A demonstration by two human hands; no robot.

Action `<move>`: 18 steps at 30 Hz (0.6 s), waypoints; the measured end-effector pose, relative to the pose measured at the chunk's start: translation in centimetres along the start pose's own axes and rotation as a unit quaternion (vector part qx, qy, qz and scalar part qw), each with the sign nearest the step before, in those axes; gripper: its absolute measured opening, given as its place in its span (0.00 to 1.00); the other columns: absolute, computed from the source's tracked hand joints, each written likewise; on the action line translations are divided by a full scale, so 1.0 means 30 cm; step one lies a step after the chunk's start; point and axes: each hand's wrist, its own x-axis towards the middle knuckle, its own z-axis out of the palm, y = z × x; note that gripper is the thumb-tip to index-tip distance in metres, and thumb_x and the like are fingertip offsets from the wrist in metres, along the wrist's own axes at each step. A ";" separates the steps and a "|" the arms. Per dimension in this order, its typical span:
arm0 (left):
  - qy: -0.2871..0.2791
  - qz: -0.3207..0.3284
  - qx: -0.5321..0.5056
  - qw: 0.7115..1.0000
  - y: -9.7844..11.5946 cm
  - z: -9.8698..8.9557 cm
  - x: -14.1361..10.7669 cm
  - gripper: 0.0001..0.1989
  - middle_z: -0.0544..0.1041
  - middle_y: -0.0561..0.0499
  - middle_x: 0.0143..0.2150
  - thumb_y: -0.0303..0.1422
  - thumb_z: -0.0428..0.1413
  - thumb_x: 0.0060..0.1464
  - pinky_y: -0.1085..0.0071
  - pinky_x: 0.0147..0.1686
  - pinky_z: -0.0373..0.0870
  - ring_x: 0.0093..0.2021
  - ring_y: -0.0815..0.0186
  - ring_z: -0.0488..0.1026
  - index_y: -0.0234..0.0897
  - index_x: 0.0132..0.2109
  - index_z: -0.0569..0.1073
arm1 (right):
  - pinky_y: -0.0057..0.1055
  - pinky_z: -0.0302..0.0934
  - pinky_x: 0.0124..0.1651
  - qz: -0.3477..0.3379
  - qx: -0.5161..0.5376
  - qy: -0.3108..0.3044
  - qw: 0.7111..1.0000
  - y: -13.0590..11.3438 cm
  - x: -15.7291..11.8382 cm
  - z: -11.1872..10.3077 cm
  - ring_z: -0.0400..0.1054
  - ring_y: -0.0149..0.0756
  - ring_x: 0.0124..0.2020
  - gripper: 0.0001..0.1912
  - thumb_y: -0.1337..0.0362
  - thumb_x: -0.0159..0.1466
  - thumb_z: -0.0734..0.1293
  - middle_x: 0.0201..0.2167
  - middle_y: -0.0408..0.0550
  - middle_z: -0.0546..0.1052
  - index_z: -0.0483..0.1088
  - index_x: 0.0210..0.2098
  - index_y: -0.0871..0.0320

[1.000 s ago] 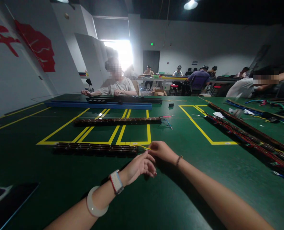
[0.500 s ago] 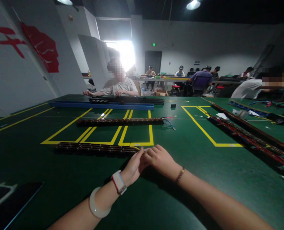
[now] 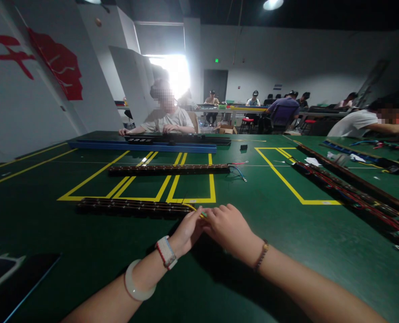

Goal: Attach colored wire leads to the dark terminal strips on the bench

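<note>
Wire (image 3: 189,207) between our left hand (image 3: 187,229) and right hand (image 3: 229,228), both grips pinching it, could tear from the near dark strip (image 3: 128,208) if we overpull.

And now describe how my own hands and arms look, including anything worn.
Your left hand and right hand are ungloved, and no sleeves show. On the left arm are a watch with a pale, woven-looking band edged in red and light blue, and a thick whitish bangle. The right wrist has a dark beaded bracelet.
</note>
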 end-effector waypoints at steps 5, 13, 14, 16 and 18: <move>0.003 0.009 0.010 1.000 -0.007 -0.011 0.007 0.11 0.73 0.40 0.43 0.31 0.51 0.59 0.71 0.37 0.70 0.38 0.65 0.73 0.26 0.43 0.70 | 0.34 0.58 0.34 0.022 -0.005 -0.083 0.996 0.019 0.003 0.035 0.69 0.42 0.33 0.10 0.69 0.63 0.60 0.34 0.56 0.74 0.71 0.40 0.63; -0.019 0.008 0.004 1.000 -0.005 0.000 -0.004 0.12 0.74 0.39 0.42 0.33 0.50 0.60 0.63 0.46 0.68 0.42 0.61 0.73 0.26 0.40 0.70 | 0.29 0.52 0.26 0.059 -0.004 -0.089 0.994 0.057 0.005 0.007 0.69 0.36 0.26 0.08 0.69 0.63 0.59 0.26 0.52 0.73 0.69 0.33 0.63; -0.027 0.009 0.001 1.000 -0.006 -0.002 -0.004 0.13 0.74 0.39 0.42 0.34 0.50 0.60 0.62 0.47 0.67 0.42 0.61 0.73 0.26 0.41 0.70 | 0.29 0.52 0.27 0.057 -0.010 -0.069 0.996 0.071 0.010 0.005 0.68 0.36 0.27 0.07 0.70 0.63 0.60 0.27 0.51 0.73 0.68 0.32 0.63; -0.038 0.015 0.002 0.999 -0.009 -0.006 -0.004 0.14 0.74 0.38 0.43 0.35 0.50 0.60 0.62 0.49 0.66 0.44 0.60 0.72 0.25 0.42 0.70 | 0.30 0.51 0.31 0.050 -0.017 -0.013 0.999 0.107 0.022 0.013 0.67 0.35 0.30 0.06 0.71 0.63 0.60 0.28 0.50 0.73 0.67 0.30 0.63; -0.037 0.026 0.008 0.999 -0.010 -0.008 -0.005 0.13 0.73 0.38 0.43 0.34 0.50 0.60 0.62 0.49 0.66 0.44 0.60 0.72 0.25 0.43 0.69 | 0.32 0.51 0.35 0.034 -0.024 0.040 0.998 0.151 0.033 0.039 0.64 0.36 0.32 0.07 0.70 0.64 0.60 0.29 0.48 0.72 0.67 0.30 0.62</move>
